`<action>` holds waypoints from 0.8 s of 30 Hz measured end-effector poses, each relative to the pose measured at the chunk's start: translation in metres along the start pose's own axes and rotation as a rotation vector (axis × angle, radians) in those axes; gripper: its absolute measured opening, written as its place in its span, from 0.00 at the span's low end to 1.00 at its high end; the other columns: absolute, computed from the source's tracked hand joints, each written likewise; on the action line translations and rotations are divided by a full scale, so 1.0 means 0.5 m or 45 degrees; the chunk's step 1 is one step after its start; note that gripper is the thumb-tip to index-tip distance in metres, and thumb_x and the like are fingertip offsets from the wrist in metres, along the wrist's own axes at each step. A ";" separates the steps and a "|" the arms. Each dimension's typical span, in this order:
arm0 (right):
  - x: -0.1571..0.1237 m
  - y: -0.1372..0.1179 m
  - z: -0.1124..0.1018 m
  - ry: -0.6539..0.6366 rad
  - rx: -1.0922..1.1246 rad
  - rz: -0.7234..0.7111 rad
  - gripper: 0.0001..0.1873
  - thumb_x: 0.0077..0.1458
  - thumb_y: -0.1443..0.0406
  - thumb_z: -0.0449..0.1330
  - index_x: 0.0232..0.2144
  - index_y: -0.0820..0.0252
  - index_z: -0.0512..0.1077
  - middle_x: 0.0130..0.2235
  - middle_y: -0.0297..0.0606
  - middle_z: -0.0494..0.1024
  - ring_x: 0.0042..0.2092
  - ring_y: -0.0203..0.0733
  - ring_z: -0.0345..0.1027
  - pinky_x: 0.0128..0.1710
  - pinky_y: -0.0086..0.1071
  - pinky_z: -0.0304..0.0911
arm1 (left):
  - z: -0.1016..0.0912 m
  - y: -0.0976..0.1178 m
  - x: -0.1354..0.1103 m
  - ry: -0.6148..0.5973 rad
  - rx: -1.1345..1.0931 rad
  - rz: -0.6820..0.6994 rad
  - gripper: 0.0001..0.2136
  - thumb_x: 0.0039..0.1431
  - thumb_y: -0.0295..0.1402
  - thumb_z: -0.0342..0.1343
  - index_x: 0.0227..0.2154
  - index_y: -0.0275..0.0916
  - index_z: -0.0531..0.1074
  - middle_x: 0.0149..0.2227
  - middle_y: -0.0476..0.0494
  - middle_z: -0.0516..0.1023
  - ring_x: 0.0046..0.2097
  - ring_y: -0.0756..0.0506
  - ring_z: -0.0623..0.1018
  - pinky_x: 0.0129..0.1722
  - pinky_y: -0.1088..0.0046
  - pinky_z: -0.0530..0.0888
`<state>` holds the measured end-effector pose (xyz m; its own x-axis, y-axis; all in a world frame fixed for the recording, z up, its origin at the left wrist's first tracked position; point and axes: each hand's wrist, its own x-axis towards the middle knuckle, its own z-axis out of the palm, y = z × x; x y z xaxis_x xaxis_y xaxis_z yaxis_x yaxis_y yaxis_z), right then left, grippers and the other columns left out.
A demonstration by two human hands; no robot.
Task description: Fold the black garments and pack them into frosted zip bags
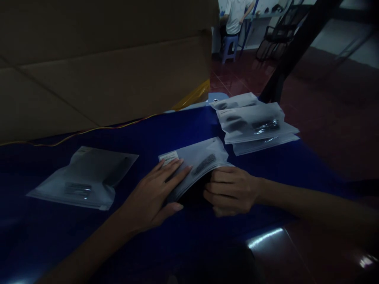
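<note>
A frosted plastic zip bag (199,157) with a white label at its upper left corner lies on the blue table in front of me. Something dark shows through its side. My left hand (156,193) rests on the bag with fingers spread, pressing its left part near the label. At the bag's right end, my right hand (229,191) is closed with its fingers curled against the near edge. The fingertips and exactly what they pinch there are hidden. The near edge bows upward between my hands, with dark shadow beneath it.
Another frosted bag (85,177) lies at the left. Several similar bags (251,122) are stacked at the table's far right. A large cardboard box (112,79) stands behind the table (124,134), with a yellow wire along its base. A seated person (235,17) is in the background.
</note>
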<state>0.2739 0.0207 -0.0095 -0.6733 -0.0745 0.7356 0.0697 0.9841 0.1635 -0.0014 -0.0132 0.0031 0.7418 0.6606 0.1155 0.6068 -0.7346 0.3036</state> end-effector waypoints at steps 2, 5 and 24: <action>0.001 -0.005 0.001 0.055 0.070 -0.031 0.15 0.63 0.69 0.54 0.28 0.65 0.78 0.26 0.36 0.76 0.27 0.37 0.67 0.25 0.32 0.65 | -0.001 -0.002 -0.001 -0.002 0.019 -0.007 0.40 0.70 0.62 0.28 0.74 0.39 0.50 0.73 0.32 0.57 0.72 0.30 0.60 0.70 0.40 0.58; 0.007 -0.019 -0.003 0.085 0.238 -0.058 0.20 0.66 0.66 0.51 0.27 0.63 0.78 0.26 0.36 0.75 0.26 0.36 0.65 0.24 0.32 0.62 | 0.000 -0.009 -0.003 -0.001 0.078 -0.019 0.40 0.70 0.62 0.30 0.73 0.38 0.54 0.73 0.31 0.57 0.72 0.28 0.59 0.69 0.38 0.59; 0.004 -0.007 -0.024 -0.384 0.139 0.688 0.26 0.61 0.54 0.62 0.53 0.68 0.74 0.55 0.54 0.76 0.58 0.57 0.68 0.54 0.50 0.69 | 0.014 -0.067 0.013 0.364 0.515 -0.176 0.18 0.74 0.30 0.43 0.58 0.33 0.74 0.58 0.37 0.80 0.58 0.40 0.80 0.62 0.55 0.75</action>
<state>0.2813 0.0150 -0.0007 -0.7430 0.4714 0.4751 0.3938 0.8819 -0.2592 -0.0148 0.0146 -0.0129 0.5734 0.7302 0.3715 0.7975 -0.6013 -0.0491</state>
